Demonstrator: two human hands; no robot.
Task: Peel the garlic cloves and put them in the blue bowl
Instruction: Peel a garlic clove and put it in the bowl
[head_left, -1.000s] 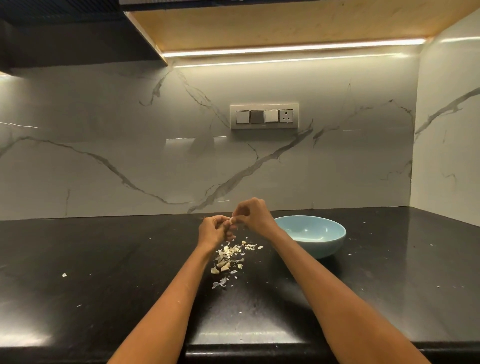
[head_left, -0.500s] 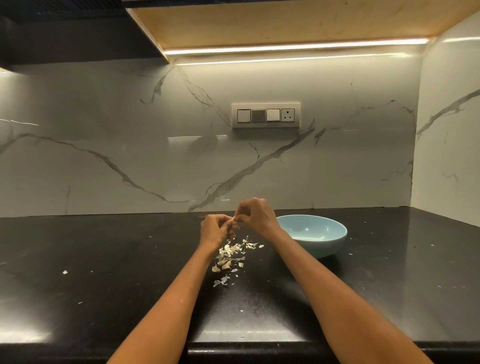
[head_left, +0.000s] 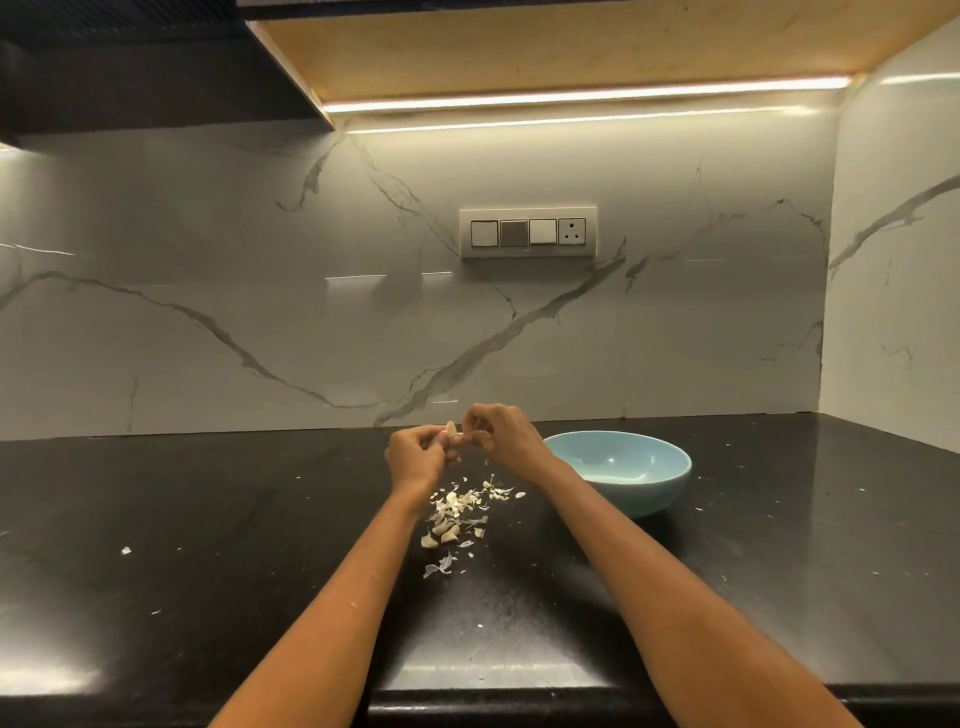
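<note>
Mostly hidden garlic clove btwn left hand & right hand.

I observe both hands raised above the black surface, just left of the blue bowl. The left hand grips a garlic clove; the right hand pinches at the clove's tip. A pile of peels and cloves lies on the surface left of the bowl, beneath the hands. A switch panel sits on the marble wall behind the bowl.
</note>
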